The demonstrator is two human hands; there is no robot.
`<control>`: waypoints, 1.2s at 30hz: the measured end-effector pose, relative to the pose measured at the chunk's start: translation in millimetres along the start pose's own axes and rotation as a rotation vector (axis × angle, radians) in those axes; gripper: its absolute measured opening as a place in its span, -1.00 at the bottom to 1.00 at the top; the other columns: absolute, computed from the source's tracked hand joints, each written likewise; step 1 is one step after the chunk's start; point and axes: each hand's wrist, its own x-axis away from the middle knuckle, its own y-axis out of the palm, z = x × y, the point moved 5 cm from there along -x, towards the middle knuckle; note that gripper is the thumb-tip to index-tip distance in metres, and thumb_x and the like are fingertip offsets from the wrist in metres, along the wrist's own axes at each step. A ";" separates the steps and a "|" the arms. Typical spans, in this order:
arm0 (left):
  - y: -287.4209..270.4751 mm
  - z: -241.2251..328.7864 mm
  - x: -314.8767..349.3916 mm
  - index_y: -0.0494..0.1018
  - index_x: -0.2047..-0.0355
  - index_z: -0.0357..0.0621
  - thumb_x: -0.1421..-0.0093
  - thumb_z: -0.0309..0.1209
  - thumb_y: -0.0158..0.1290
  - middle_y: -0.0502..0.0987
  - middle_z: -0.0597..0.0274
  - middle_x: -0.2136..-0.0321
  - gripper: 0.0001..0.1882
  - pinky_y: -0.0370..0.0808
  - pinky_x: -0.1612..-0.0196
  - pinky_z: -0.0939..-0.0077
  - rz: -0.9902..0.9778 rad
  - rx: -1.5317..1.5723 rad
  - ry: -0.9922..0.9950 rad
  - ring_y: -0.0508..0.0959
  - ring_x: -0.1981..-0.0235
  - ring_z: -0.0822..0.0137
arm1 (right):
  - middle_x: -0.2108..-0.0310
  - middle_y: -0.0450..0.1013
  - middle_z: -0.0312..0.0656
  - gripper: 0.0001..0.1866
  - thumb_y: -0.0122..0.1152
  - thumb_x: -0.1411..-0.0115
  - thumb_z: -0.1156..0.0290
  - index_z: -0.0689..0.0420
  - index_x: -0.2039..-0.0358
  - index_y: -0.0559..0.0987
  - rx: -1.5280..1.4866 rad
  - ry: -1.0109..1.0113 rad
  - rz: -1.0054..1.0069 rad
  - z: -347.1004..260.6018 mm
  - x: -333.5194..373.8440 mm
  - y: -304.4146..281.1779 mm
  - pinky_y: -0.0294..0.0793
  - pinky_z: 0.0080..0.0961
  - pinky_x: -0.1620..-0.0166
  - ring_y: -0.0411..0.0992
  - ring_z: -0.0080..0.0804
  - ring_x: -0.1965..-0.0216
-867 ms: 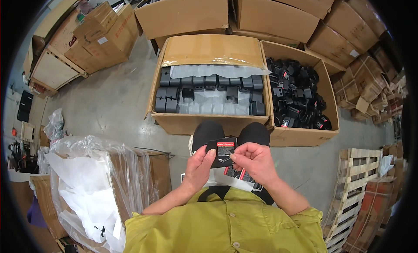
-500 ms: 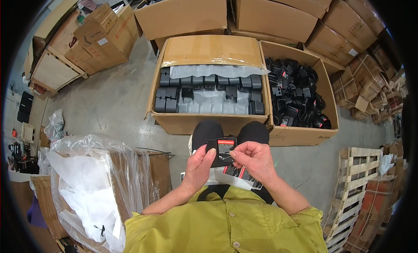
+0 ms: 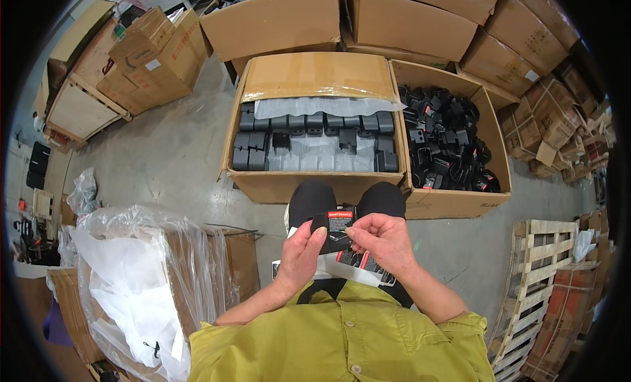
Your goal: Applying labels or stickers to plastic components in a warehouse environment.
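Observation:
Over my lap, my left hand [image 3: 301,252] is closed on the left side of a black plastic part [image 3: 327,245], thumb on its face. A black label with a red header band [image 3: 340,223] lies on that face. My right hand [image 3: 383,240] has thumb and forefinger pinched together at the label's right edge; whether they grip the label or the part, I cannot tell. Below the hands, sheets of similar red and black labels [image 3: 360,259] rest on my lap, partly covered by my right hand and wrist.
Ahead stands an open carton [image 3: 315,178] of stacked black parts with foam sheeting. Right of it, another carton [image 3: 460,208] holds loose black parts, some labelled. Plastic-wrapped boxes [image 3: 217,264] stand at left, a wooden pallet [image 3: 536,277] at right. Large cartons [image 3: 414,24] line the back.
Almost nothing differs. Both hands keep their grip and place on the part; the view has shifted very slightly.

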 end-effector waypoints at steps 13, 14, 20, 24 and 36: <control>10.0 7.4 7.0 0.32 0.16 -0.25 -0.19 -0.40 -0.14 0.47 0.21 0.47 -0.75 0.35 0.34 0.67 0.086 -0.313 0.190 0.39 0.44 0.56 | 0.70 0.41 -0.19 -0.71 0.33 0.15 0.31 0.26 0.56 0.48 0.970 -0.458 0.143 -21.2 0.0 -6.0 0.35 -0.64 0.60 0.37 -0.50 0.71; 7.1 6.8 8.3 0.33 0.16 -0.25 -0.19 -0.41 -0.14 0.47 0.19 0.49 -0.76 0.35 0.35 0.66 0.105 -0.375 0.161 0.40 0.46 0.55 | 0.65 0.41 -0.14 -0.65 0.36 0.22 0.26 0.25 0.53 0.48 1.050 -0.407 0.132 -20.6 -5.8 -9.8 0.38 -0.58 0.56 0.38 -0.40 0.68; 7.6 -16.4 -1.3 0.35 0.20 -0.31 -0.19 -0.38 -0.14 0.44 0.32 0.33 -0.74 0.29 0.18 0.67 -0.023 0.070 -0.036 0.37 0.30 0.55 | 0.50 0.43 -0.26 -0.60 0.26 0.09 0.31 0.25 0.25 0.45 0.404 -0.284 -0.096 8.4 -20.8 -6.2 0.40 -0.60 0.33 0.40 -0.53 0.44; 10.5 -25.6 -17.4 0.35 0.20 -0.31 -0.19 -0.37 -0.12 0.44 0.33 0.33 -0.74 0.28 0.17 0.70 -0.072 0.217 -0.134 0.38 0.31 0.57 | 0.51 0.41 -0.29 -0.66 0.11 -0.05 0.29 0.25 0.22 0.44 0.234 -0.010 -0.079 28.6 -26.7 -16.6 0.34 -0.72 0.36 0.31 -0.71 0.46; -26.6 -22.8 -27.5 0.23 0.08 -0.28 -0.12 -0.49 -0.07 0.34 0.14 0.11 -0.66 0.31 0.07 0.52 0.024 -0.077 -0.081 0.37 0.12 0.36 | 0.21 0.36 -0.09 -0.34 0.20 0.08 -0.05 0.22 0.12 0.34 -0.375 -0.072 0.616 -19.2 -109.4 -226.6 0.40 -0.51 0.19 0.37 -0.39 0.23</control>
